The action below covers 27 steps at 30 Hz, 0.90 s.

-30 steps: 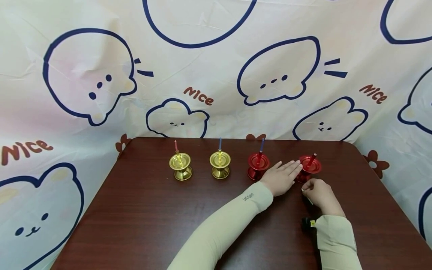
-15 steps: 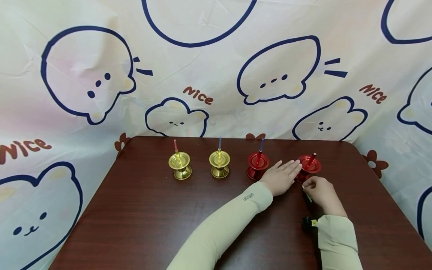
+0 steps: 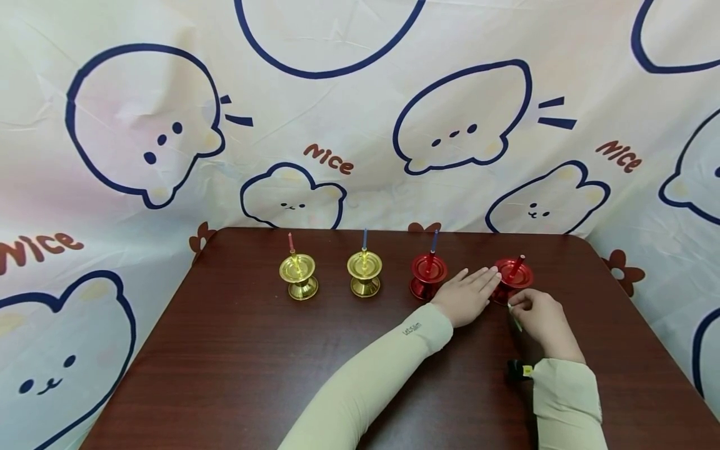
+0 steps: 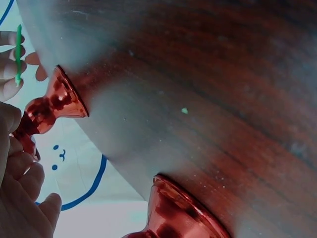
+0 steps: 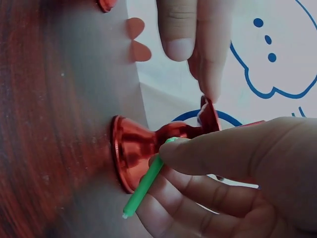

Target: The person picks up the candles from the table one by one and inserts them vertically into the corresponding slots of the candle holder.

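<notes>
My right hand (image 3: 542, 317) pinches a slim green candle (image 5: 145, 187) between thumb and fingers, just in front of the rightmost red candle holder (image 3: 514, 275). The candle slants, with one end at the thumb tip and the other pointing down toward the table in the head view. My left hand (image 3: 464, 299) reaches across with straight fingers, its fingertips at the rim of that same red holder's dish. A dark red stub rises from the dish, with no candle above it. Left of my left hand stands another red holder (image 3: 429, 270) bearing a dark blue candle (image 3: 434, 241).
Two gold candle holders (image 3: 298, 270) stand farther left, one with a pink candle (image 3: 290, 242), the other with a blue candle (image 3: 364, 239). The brown table (image 3: 236, 369) ends at a printed cloth backdrop (image 3: 371, 125). A small green crumb (image 4: 184, 110) lies on the tabletop.
My right hand has shifted slightly right and away from me, and more of the green candle shows. My left hand stays at the red holder's rim.
</notes>
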{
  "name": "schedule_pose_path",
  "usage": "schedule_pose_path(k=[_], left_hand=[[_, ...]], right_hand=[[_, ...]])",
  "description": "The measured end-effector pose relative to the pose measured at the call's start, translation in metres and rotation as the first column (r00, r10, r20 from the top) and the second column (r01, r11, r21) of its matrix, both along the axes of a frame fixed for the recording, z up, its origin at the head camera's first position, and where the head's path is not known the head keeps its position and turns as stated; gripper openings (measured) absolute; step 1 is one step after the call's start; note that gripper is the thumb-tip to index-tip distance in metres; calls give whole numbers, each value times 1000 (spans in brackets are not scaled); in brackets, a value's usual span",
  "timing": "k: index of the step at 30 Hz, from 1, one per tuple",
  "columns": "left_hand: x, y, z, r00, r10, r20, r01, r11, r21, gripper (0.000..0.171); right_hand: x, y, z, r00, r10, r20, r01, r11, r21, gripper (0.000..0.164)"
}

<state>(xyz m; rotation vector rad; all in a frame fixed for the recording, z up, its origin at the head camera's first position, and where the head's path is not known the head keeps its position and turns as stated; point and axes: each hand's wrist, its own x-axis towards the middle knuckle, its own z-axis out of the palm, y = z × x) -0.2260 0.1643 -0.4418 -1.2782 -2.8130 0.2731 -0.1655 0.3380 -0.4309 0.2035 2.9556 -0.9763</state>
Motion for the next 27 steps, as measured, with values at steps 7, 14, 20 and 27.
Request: schedule_pose_path(k=[7, 14, 20, 27], left_hand=[[-1, 0, -1, 1000, 2, 19, -2, 1000, 10, 60], [-2, -1, -1, 1000, 5, 26, -5, 1000, 12, 61], [-2, 0, -2, 1000, -2, 29, 1, 1000, 22, 61], [-4, 1, -3, 999, -2, 54, 0, 999, 34, 61]], right_hand=[[2, 0, 4, 997, 3, -82, -2, 1000, 10, 12], [2, -1, 9, 996, -7, -91, 7, 1000, 1, 14], [4, -4, 10, 988, -21, -156, 23, 1000, 10, 13], [5, -7, 12, 962, -88, -258, 91, 996, -3, 16]])
